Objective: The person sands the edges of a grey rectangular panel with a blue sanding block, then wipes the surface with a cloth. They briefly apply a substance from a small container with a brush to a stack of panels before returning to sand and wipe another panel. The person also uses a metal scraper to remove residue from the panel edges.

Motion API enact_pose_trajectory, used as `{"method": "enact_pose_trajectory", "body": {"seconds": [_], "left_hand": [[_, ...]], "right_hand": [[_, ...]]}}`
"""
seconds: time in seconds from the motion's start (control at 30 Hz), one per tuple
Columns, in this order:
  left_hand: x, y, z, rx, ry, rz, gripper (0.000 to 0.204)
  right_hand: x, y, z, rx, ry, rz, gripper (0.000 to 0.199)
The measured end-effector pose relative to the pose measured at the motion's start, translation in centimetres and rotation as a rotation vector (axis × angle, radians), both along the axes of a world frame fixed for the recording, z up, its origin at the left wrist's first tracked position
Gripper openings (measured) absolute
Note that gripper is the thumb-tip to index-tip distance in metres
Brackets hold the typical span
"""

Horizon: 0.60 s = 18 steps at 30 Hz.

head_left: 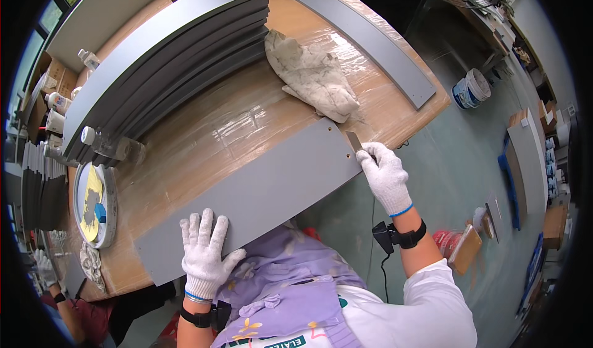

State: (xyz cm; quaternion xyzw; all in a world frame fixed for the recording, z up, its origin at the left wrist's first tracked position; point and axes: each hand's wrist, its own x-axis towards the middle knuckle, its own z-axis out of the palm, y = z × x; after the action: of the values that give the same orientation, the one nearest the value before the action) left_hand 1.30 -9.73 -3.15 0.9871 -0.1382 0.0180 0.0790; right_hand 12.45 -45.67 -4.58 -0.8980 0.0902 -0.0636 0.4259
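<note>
A long grey board [259,193] lies across the near side of the table, with small holes at its right end. My left hand [205,249], in a white knit glove, rests on the board's near left part with the fingers spread. At the right end, my right hand [384,176], gloved as well, pinches a small flat brownish-grey strip [354,141]. The strip stands at the board's short edge; whether it touches the board I cannot tell. Just beyond that end, a crumpled, stained white cloth [312,76] lies on the table.
A tall stack of grey boards [204,45] fills the back left. Another grey board [364,39] lies along the far right edge. Plastic bottles [111,144] and a round tray with yellow material [111,224] sit at left. A bucket [471,89] stands on the floor. Another person's gloved hand [44,267] shows far left.
</note>
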Motion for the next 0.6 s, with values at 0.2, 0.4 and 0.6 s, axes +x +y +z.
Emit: {"method": "enact_pose_trajectory", "body": {"seconds": [0.2, 0.4, 0.6], "left_hand": [[-0.9, 2.0, -1.3, -0.011, -0.074, 0.041, 0.078], [-1.9, 5.4, -1.5, -0.066, -0.052, 0.176, 0.078], [-6.9, 17.7, -2.7, 0.052, 0.036, 0.726, 0.079]], "right_hand": [[-0.5, 0.6, -0.7, 0.072, 0.093, 0.041, 0.019], [1.0, 2.4, 0.0, -0.05, 0.066, 0.175, 0.021], [1.3, 9.0, 1.3, -0.038, 0.066, 0.409, 0.017]]}}
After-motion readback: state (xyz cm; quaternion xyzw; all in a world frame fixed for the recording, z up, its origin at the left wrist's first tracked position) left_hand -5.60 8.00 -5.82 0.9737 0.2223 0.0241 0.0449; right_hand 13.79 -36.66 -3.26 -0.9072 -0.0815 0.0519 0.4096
